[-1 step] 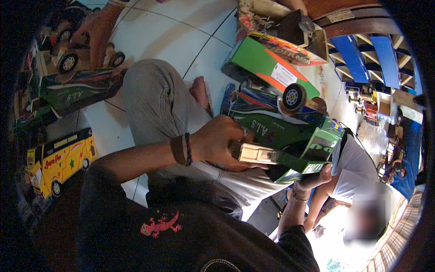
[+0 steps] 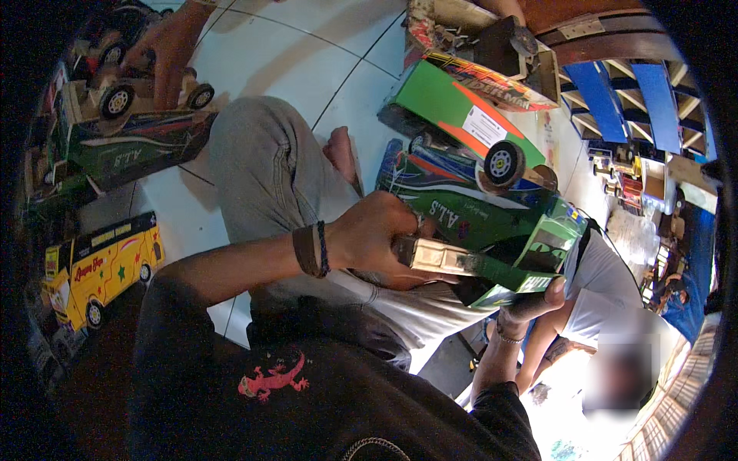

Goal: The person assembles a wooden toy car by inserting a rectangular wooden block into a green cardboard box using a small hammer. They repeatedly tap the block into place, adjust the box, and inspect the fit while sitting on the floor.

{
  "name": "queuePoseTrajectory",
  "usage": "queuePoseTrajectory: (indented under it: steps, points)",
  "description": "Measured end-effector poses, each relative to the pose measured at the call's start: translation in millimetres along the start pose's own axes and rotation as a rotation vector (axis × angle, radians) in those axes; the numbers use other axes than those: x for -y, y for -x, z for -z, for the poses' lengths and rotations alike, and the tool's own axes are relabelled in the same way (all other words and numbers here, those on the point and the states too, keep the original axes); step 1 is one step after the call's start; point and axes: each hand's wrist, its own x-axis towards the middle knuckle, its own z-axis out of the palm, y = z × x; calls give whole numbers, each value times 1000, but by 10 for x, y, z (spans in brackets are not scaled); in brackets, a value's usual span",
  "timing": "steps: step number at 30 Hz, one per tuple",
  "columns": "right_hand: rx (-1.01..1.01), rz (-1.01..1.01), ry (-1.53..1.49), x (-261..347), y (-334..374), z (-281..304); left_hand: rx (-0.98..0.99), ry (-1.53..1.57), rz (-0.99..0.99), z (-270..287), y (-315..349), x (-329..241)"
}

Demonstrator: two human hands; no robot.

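A green toy bus (image 2: 477,211) with a glossy printed side lies tilted across my lap, one black wheel (image 2: 503,163) facing up. My left hand (image 2: 377,238), wearing a dark band and a braided bracelet, is closed around a pale gold metal tool (image 2: 437,256) that looks like a stapler. The tool's far end reaches the bus's open end, where a green flap (image 2: 526,288) stands out from the body. My right hand (image 2: 534,302) grips that flap's edge from beneath, thumb on top. Most of its fingers are hidden behind the bus.
At upper left, another person's hand (image 2: 165,69) reaches onto a second green toy bus (image 2: 131,154). A yellow toy bus (image 2: 108,265) stands below it. Beyond my lap are a green-and-orange box (image 2: 438,100) and an open scrap box (image 2: 492,81). A person in white (image 2: 607,284) sits close at right.
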Motion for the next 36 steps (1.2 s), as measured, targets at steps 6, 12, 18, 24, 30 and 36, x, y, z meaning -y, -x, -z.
queuePoseTrajectory:
  steps: [6, 12, 18, 24, 30, 36]
  points:
    - [-101, 164, 234, 31, 10, 111, -155, 76, -140, -182, -50, -12]
    - [-115, 47, 78, 4, -76, 76, -83, -85, -114, -77, 42, -42]
    - [41, 86, 87, -35, -98, 194, -71, -29, -94, -18, 213, -143]
    - [49, 70, 70, -45, -121, 224, 35, -29, 58, 92, 325, -235]
    - [76, 84, 71, -76, -112, 235, 56, 9, 57, 125, 206, -242]
    - [38, 65, 53, -55, -39, 110, 67, -31, 14, 132, 159, -225]
